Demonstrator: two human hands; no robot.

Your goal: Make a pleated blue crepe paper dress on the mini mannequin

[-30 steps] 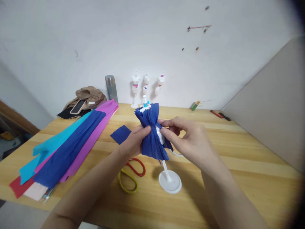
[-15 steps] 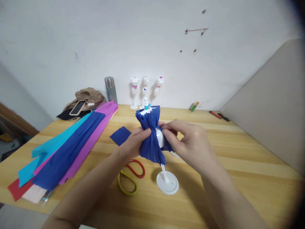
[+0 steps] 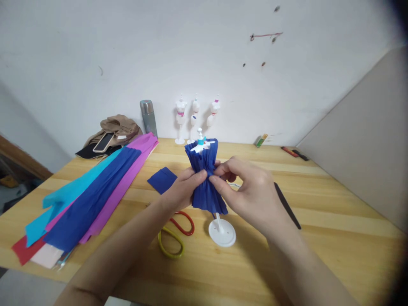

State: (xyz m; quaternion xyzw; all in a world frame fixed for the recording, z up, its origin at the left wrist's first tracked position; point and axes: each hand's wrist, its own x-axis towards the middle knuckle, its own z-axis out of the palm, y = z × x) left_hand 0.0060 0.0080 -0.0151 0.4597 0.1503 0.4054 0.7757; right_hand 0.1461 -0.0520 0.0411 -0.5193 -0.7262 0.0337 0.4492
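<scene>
A small white mannequin stand (image 3: pixel 222 232) rests on the wooden table (image 3: pixel 334 212), wrapped in pleated dark blue crepe paper (image 3: pixel 205 178) like a dress. My left hand (image 3: pixel 183 189) pinches the paper at the waist from the left. My right hand (image 3: pixel 251 193) pinches the same waist from the right, fingers closed on the paper. A dark strip (image 3: pixel 287 205) trails from behind my right hand across the table. A loose blue paper square (image 3: pixel 162 179) lies just left of my left hand.
Red and yellow scissors (image 3: pixel 174 238) lie below my left wrist. Folded crepe paper sheets (image 3: pixel 92 195) in cyan, blue, purple and red spread at the left. Three small mannequins (image 3: pixel 196 115), a grey flask (image 3: pixel 148 117), a phone on cloth (image 3: pixel 103 141) and markers (image 3: pixel 291 152) sit near the wall.
The mannequin now stands more upright and the blue paper covers its right side. My right hand closed in on the waist; a dark strip now shows behind it.
</scene>
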